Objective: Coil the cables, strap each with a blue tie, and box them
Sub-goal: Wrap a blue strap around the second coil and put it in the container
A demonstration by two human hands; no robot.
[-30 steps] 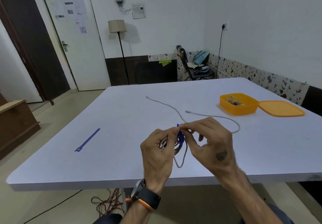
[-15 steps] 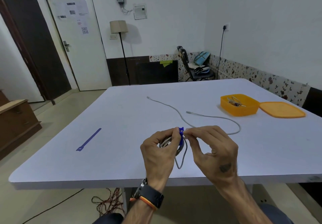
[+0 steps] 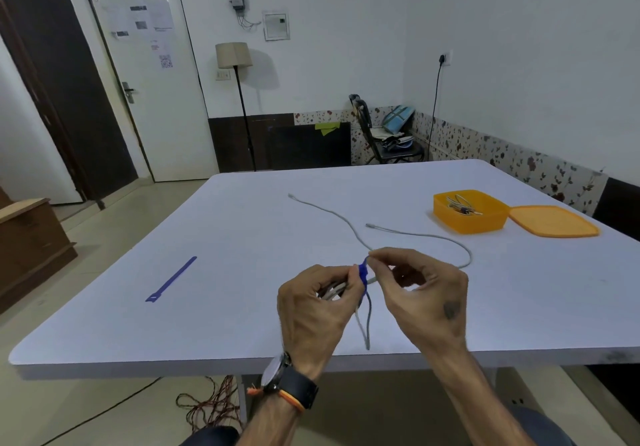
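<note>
Above the near edge of the white table, my left hand grips a coiled grey cable, whose loop hangs down toward the table. A blue tie is wrapped around that coil, and my right hand pinches the tie's upper end between thumb and forefinger. A second grey cable lies loose on the table beyond my hands. Another blue tie lies flat at the left. The orange box stands at the right with a bundled cable inside.
The orange lid lies flat just right of the box. A chair and a floor lamp stand by the far wall. Tangled wires lie on the floor under the table's front edge.
Both hands have dropped slightly toward the near edge. My right hand has drawn the tie's end up and away from the coil, opening a gap between the hands.
</note>
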